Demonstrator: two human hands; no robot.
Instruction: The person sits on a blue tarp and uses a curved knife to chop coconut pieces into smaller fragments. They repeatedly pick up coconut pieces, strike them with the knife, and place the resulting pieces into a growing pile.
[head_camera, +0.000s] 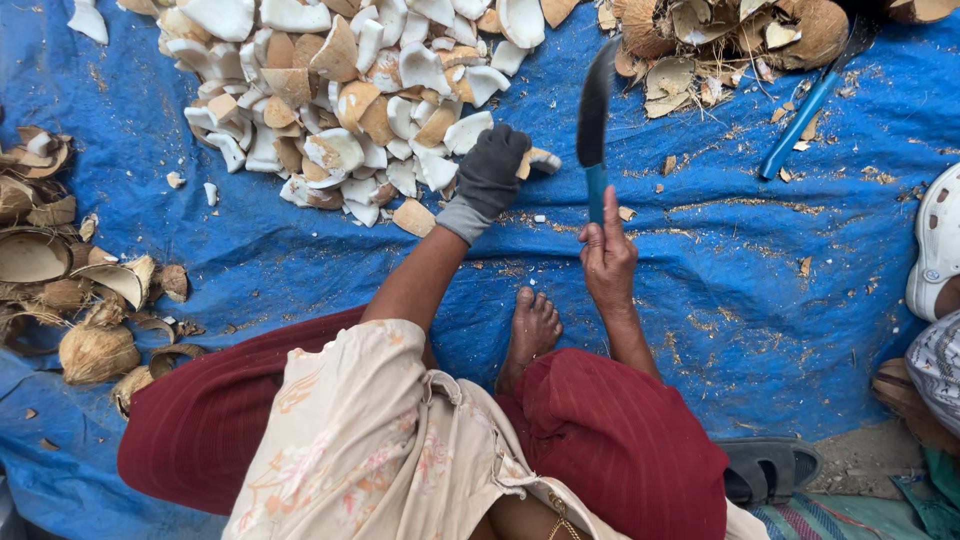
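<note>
Blue tarp: coconut piece between hands.

A crumpled blue plastic tarpaulin carries a heap of white coconut-flesh chunks, brown husk shells (left edge), and a blue-handled tool.

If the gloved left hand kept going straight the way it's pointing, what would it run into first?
The left hand, holding a coconut piece, points up the blue tarp toward the pile of white coconut pieces; it would likely meet those first, though depth is unclear.

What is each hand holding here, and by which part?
The gloved left hand pinches a coconut piece by one end. The bare right hand grips a curved knife by its blue handle.
</note>
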